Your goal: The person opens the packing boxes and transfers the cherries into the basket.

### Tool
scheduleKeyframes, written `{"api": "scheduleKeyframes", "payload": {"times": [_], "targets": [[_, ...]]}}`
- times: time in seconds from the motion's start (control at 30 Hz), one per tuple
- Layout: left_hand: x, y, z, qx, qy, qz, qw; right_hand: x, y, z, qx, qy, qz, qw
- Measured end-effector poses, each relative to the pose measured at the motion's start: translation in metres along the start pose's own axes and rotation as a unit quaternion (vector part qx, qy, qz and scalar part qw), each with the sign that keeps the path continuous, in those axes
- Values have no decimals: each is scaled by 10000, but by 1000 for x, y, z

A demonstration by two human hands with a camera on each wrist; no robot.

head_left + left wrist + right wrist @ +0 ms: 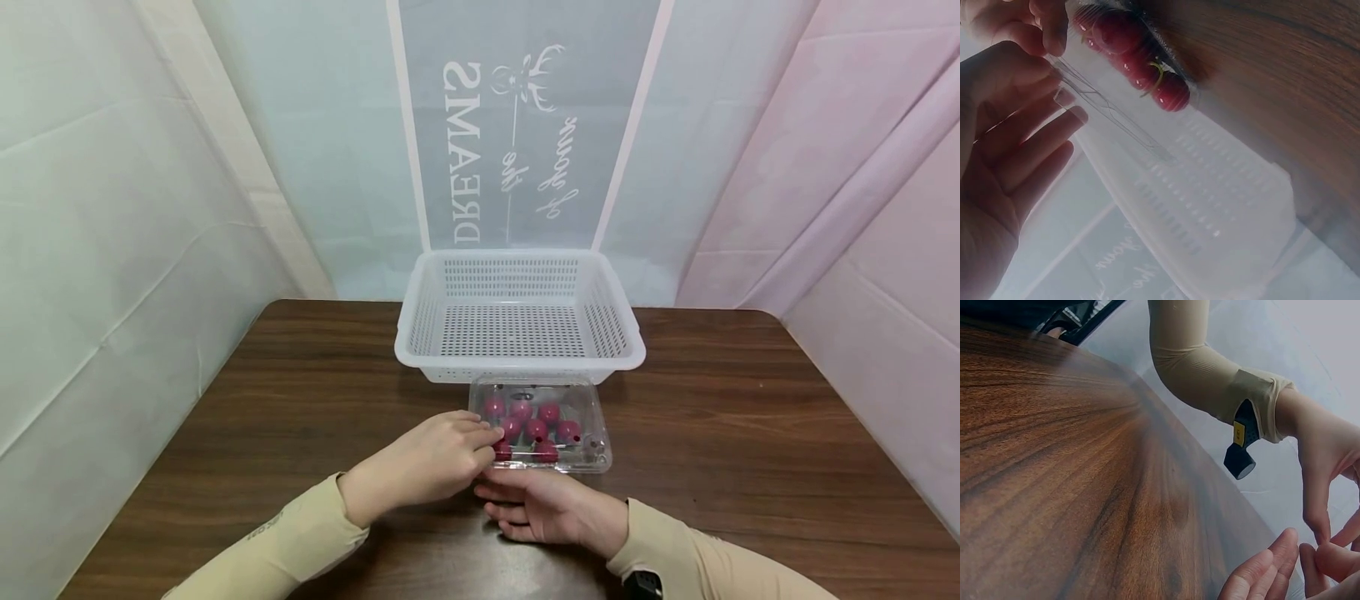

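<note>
A clear plastic clamshell box [588, 421] with several red cherries [536, 430] inside lies right in front of the white basket. At its front left corner my left hand [442, 454] pinches the rim between thumb and fingers. My right hand [551, 508], palm turned up, has its thumb and forefinger at the same front rim, and its other fingers bend loosely below. The left wrist view shows fingertips of both hands close together at the thin clear edge [1110, 112], with cherries [1125, 53] beyond. The box is out of sight in the right wrist view.
A white perforated basket [517, 364] stands behind the box near the table's far edge. Under everything is a dark wood table [697, 417], with pale cloth walls [112, 208] on its sides. A printed grey panel [525, 125] hangs at the back.
</note>
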State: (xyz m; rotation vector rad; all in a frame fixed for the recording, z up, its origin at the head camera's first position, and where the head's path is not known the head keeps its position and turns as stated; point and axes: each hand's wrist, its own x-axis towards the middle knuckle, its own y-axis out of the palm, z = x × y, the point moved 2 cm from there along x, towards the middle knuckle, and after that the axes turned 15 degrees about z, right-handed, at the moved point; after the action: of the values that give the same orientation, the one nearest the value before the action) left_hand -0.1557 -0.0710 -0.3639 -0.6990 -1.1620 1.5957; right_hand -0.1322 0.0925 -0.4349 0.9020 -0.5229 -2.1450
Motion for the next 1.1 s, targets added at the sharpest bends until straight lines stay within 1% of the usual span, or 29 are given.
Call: {"api": "scheduleKeyframes", "payload": {"times": [0.2,0.3,0.47,0.6,0.77,1.1], "targets": [[0,0,-4,213,-40,168,9996,0,1,0,-21,-43,15,10000],[0,0,-6,334,-85,195,9992,0,2,0,-47,-51,16,10000],[0,1,-11,617,-137,49,9980,0,2,0,-69,-41,-35,10000],[0,3,-13,799,-117,-51,9967,1,2,-1,-107,-63,-113,9999],[0,3,-13,877,-124,-104,9960,1,2,-1,-109,-95,-97,9998],[0,5,-12,825,-68,-137,9965,0,3,-1,-62,-102,-74,9999]]}}
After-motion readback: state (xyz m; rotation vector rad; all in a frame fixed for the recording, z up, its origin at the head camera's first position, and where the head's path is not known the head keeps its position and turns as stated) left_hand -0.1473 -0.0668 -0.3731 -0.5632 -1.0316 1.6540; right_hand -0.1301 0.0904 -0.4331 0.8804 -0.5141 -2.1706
